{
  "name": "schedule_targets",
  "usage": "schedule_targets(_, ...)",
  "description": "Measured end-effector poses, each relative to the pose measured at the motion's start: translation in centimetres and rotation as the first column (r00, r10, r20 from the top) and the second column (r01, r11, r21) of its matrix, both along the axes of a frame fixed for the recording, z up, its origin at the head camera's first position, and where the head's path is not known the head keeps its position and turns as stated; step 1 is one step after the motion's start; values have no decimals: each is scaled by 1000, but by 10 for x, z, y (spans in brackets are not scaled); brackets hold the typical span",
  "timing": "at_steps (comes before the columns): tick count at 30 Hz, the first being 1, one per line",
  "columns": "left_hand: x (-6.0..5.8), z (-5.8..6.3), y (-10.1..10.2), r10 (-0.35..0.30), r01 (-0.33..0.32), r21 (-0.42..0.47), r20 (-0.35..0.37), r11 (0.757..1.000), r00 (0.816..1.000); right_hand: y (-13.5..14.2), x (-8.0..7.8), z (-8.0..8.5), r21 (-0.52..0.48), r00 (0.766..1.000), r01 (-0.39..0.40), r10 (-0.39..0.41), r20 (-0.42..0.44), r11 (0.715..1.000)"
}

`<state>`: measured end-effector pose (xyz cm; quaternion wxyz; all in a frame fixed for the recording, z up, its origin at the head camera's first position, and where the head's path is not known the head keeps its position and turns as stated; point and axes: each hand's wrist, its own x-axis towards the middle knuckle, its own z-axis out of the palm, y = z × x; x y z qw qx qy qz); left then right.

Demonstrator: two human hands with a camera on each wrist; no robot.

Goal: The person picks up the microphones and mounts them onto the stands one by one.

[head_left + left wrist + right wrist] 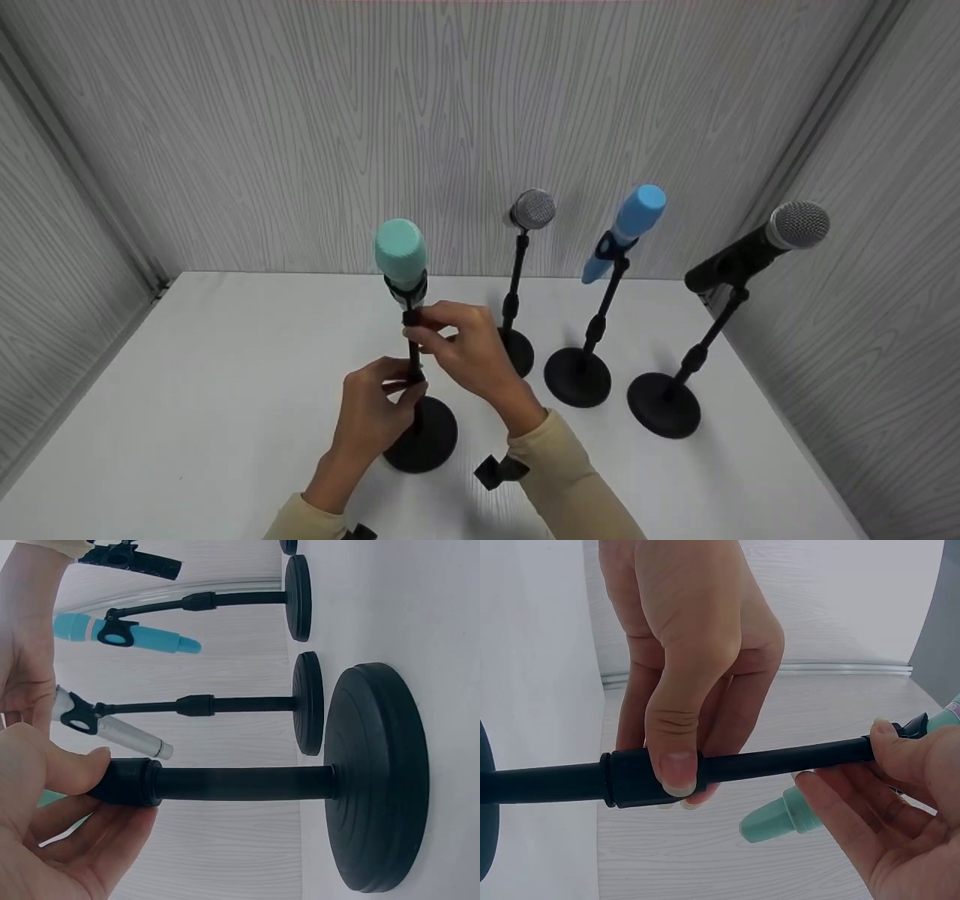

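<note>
A mint-green microphone (400, 251) sits in the clip at the top of a black desk microphone stand (424, 444). My left hand (371, 416) grips the thick adjusting collar (126, 781) halfway up the stand, thumb on one side and fingers on the other. Higher up, my right hand (471, 346) pinches the thin upper pole (787, 759) just below the clip. The microphone's tapered tail (769, 819) shows behind the pole in the right wrist view. In the left wrist view the round base (379, 780) stands flat on the white table.
To the right stand three similar stands: one with a silver-headed microphone (534, 209), one with a blue microphone (637, 211), one with a black microphone (739, 259). Grey wood-grain panels (300, 135) wall in the white table (225, 390) at the back and sides.
</note>
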<state>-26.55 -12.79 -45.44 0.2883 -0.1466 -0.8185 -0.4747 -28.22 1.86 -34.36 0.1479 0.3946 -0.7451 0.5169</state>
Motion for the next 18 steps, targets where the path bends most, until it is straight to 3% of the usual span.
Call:
schedule_targets(6,0,0,2,13,-14,16,8,1000,1000,1,0,-1,-6,1000,-11,11,2,1000)
schedule_targets(14,-1,-2,4,125,-125,-16,-25,992,992,1,1,1,-11,1000,-24,24,17,1000)
schedule_targets(18,-1,0,4,135,-136,-29,-26,990,991,1,1,1,-15,1000,-25,25,12,1000)
